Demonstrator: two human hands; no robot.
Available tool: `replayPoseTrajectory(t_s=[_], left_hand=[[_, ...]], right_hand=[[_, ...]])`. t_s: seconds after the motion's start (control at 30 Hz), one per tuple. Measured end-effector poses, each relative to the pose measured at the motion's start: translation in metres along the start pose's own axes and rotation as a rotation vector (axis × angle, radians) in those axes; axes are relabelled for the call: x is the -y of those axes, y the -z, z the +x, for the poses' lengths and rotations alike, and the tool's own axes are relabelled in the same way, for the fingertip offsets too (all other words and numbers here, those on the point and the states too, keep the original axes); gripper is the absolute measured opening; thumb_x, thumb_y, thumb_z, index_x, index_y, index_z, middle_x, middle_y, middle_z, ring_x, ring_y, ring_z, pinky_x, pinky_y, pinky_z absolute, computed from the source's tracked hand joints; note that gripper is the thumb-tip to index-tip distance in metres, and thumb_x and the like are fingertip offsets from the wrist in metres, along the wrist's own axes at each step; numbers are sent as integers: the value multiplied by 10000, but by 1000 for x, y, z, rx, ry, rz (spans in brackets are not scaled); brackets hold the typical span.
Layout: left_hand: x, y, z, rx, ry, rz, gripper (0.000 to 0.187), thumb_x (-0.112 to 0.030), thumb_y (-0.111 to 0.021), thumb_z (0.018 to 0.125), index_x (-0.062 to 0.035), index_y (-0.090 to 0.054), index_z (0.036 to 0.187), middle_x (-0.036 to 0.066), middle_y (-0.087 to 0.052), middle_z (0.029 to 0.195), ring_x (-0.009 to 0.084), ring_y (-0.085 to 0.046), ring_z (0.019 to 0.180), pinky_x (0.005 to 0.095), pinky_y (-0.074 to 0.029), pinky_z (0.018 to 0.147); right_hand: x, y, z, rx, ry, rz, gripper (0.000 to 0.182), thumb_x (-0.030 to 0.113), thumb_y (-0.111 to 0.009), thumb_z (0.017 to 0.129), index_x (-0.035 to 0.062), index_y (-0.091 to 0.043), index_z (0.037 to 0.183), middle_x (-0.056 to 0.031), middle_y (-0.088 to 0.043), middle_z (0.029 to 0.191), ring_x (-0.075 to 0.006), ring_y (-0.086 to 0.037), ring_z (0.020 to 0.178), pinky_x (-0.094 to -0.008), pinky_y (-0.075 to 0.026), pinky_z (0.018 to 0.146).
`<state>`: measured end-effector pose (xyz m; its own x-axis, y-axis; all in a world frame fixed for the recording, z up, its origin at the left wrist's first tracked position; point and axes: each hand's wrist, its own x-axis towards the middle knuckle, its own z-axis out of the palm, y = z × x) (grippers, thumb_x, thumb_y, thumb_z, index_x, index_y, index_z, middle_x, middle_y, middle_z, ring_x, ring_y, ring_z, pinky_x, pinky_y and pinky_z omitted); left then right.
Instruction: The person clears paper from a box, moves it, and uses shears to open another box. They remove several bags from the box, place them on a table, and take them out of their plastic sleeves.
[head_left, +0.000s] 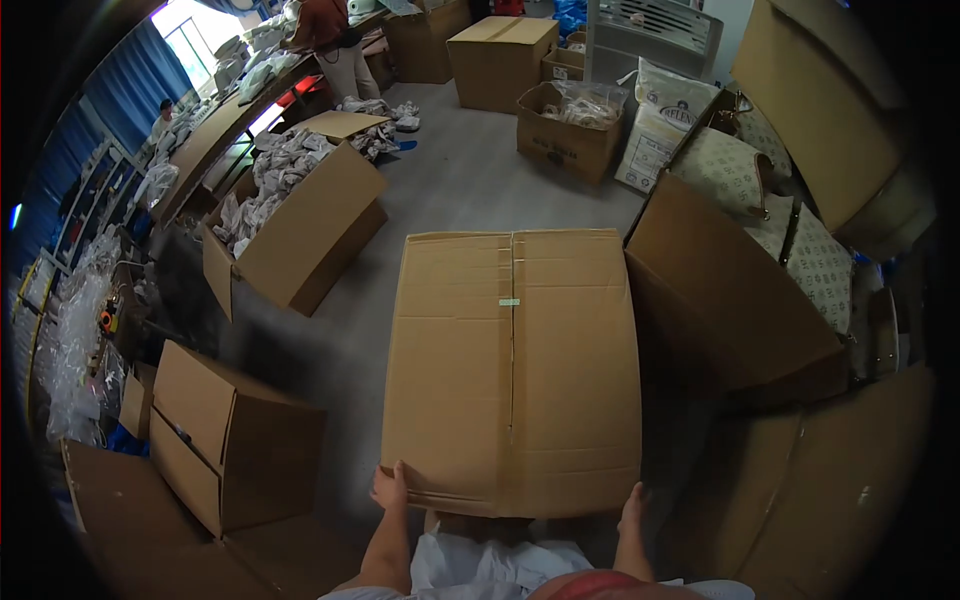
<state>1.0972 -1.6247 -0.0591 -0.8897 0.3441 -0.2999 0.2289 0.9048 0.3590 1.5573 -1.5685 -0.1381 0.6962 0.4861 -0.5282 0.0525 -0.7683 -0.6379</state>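
A big closed cardboard box point(450, 380) fills the middle of the head view, right in front of my body. A taped seam runs down its top, with a small pale green label point(509, 302) across it. My left hand point(390, 487) grips the near left corner, thumb lying up over the edge. At the near right corner, my right hand point(632, 510) presses against the side, its fingers pointing up along the cardboard. The box's underside is hidden.
Left stand an open carton of crumpled wrapping point(285, 175) and another carton point(255, 450). On the right, an open carton point(725, 280) holds patterned bags point(720, 170). Beyond are a white sack point(665, 125), more cartons point(500, 60) and a person point(330, 40) at a long table.
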Motion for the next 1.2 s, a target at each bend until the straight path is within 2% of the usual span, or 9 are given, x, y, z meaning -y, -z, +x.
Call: replayPoseTrajectory(t_s=[0.07,0.1,0.17,0.27,0.37,0.63,0.87,0.93,1.2], left_hand=[[3,8,5,-2,126,123,649,-555,-485,748,-65,-458,1171,140,-496,1167,326,-464,1075,409,-373,883],[8,10,12,86,134,100,685,-589,-478,730,-55,-469,1158,148,-498,1159,320,-467,1073,424,-377,874],[11,4,12,180,144,72,722,-623,-471,713,-45,-481,1145,156,-499,1152,314,-469,1071,439,-380,865],[21,-8,5,9,87,132,736,-646,-464,709,-20,-503,1095,168,-533,1076,321,-490,1034,459,-379,852],[28,-18,-5,-36,70,193,749,-666,-435,716,2,-514,1045,171,-549,1018,327,-508,993,467,-386,824],[46,-54,-132,-131,173,135,602,-572,-445,779,2,-526,943,161,-546,987,325,-519,945,454,-394,784],[64,-117,-249,-201,283,-454,572,-407,-583,778,21,-421,1121,191,-494,1040,310,-498,966,422,-419,809],[40,-128,-261,-417,813,-966,783,-461,-617,738,17,-256,1242,181,-391,1204,285,-450,1051,397,-404,869],[26,-119,-224,-413,1132,-1104,770,-477,-583,760,3,-226,1244,155,-395,1215,273,-472,1031,380,-428,876]], right_hand=[[-4,6,4,315,44,82,638,475,-388,866,-7,-265,1266,-123,-369,1262,-275,-408,1111,-335,-304,975],[-5,11,5,319,50,70,638,475,-388,866,-7,-265,1266,-123,-369,1262,-275,-408,1111,-335,-304,975],[1,14,3,398,-12,75,605,525,-363,850,70,-293,1242,-106,-385,1233,-287,-424,1091,-423,-362,865],[10,17,2,512,-113,71,564,600,-325,825,184,-336,1207,-81,-410,1190,-306,-448,1060,-554,-450,699],[8,17,19,452,-50,47,502,518,-338,866,122,-386,1170,-94,-468,1098,-263,-497,963,-439,-499,607],[55,45,127,539,114,-275,546,548,-307,855,128,-361,1200,-126,-422,1186,-329,-456,1041,-540,-466,709],[138,52,168,661,114,-395,571,559,-271,860,145,-311,1250,-123,-390,1237,-324,-413,1108,-588,-380,816],[146,48,174,732,19,-333,574,560,-300,854,152,-318,1257,-114,-390,1246,-315,-408,1119,-580,-365,834],[162,47,168,867,-188,-290,660,546,-512,774,92,-369,1232,-99,-426,1230,-288,-408,1130,-579,-332,858]])
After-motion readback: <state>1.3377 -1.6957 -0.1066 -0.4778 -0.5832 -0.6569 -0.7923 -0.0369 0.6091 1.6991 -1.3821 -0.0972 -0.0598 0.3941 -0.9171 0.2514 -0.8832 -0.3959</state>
